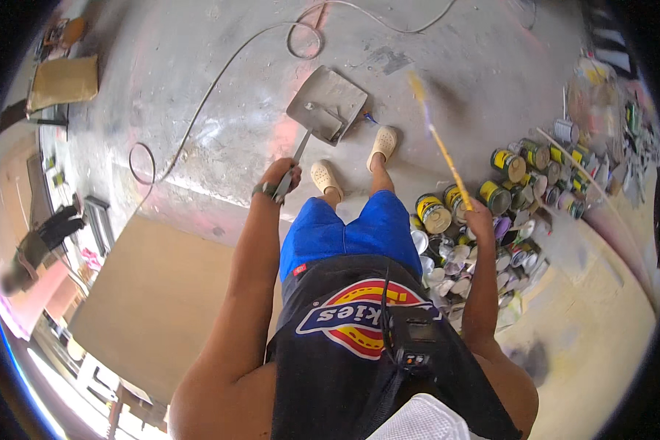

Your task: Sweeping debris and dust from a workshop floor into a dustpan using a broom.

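Note:
My left hand [280, 176] is closed round the upright handle of a grey dustpan [317, 86]. The pan rests on the floor in front of my feet, with some small debris in it, hard to make out. In my right hand [479, 220] is the yellow stick of a broom [449, 163]. Its far end, a yellowish head, is smeared by motion and lies to the right of the pan. A small blue scrap [370, 117] lies on the floor beside the pan's right edge.
Several paint cans [495, 198] and used cups are heaped by my right side. A thin hose [211, 95] loops over the concrete floor. A brown board [158, 282] lies to my left. Another person [40, 246] stands at the far left. A long stick [601, 194] leans at right.

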Action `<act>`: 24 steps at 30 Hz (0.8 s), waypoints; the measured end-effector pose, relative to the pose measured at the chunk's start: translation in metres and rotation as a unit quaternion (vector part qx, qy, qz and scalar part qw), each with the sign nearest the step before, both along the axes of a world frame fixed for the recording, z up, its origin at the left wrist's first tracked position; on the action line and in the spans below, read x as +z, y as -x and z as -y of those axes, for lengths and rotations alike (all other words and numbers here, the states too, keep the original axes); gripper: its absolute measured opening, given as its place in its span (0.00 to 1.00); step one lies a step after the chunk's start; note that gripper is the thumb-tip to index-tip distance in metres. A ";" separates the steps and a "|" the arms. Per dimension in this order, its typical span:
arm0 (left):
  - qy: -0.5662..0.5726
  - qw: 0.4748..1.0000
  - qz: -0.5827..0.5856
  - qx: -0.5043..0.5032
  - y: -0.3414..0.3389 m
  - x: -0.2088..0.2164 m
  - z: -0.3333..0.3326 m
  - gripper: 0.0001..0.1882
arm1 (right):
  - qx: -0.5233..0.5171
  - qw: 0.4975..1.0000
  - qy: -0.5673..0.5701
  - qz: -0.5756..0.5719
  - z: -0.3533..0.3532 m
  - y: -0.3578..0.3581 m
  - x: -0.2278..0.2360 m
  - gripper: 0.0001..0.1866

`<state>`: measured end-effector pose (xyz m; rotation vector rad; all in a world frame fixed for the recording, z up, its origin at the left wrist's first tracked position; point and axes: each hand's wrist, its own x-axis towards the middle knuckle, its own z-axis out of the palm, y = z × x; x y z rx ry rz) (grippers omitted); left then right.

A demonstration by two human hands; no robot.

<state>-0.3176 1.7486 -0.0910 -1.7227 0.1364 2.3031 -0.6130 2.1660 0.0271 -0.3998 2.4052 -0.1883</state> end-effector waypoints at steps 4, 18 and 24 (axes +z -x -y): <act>-0.003 0.999 0.044 -0.027 -0.053 0.044 0.005 0.05 | -0.056 0.998 -0.023 -0.024 -0.037 0.007 -0.057 0.16; 0.154 0.944 0.084 -0.280 -0.057 0.019 0.004 0.06 | 0.058 0.987 -0.114 0.093 0.126 -0.190 -0.061 0.17; 0.131 0.972 0.103 -0.165 -0.062 -0.008 -0.003 0.06 | 0.072 0.984 0.057 0.153 0.104 -0.182 -0.018 0.21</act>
